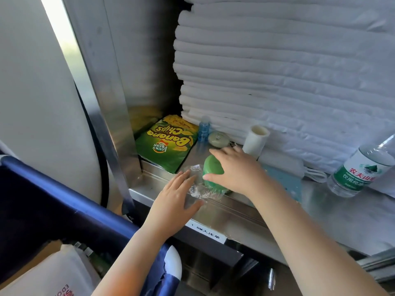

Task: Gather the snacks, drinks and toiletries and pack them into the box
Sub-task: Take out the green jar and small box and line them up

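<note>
On a steel shelf (224, 208) my right hand (233, 167) is closed over a round green item (210, 167) wrapped in clear plastic (198, 189). My left hand (175, 197) lies flat with fingers apart, touching the plastic wrap's left end. A green Banana Chips bag (168, 144) leans at the shelf's left back. A small blue bottle (204, 129), a round pale green item (218, 138) and a white cup-shaped tube (255, 142) stand behind my right hand. A water bottle (359, 169) with a green label leans at the right.
A tall stack of folded white linen (277, 71) fills the shelf's back. A light blue flat item (286, 180) and a white cord (314, 174) lie to the right. A blue-edged cart (64, 199) holding a box with packets (53, 272) sits at the lower left.
</note>
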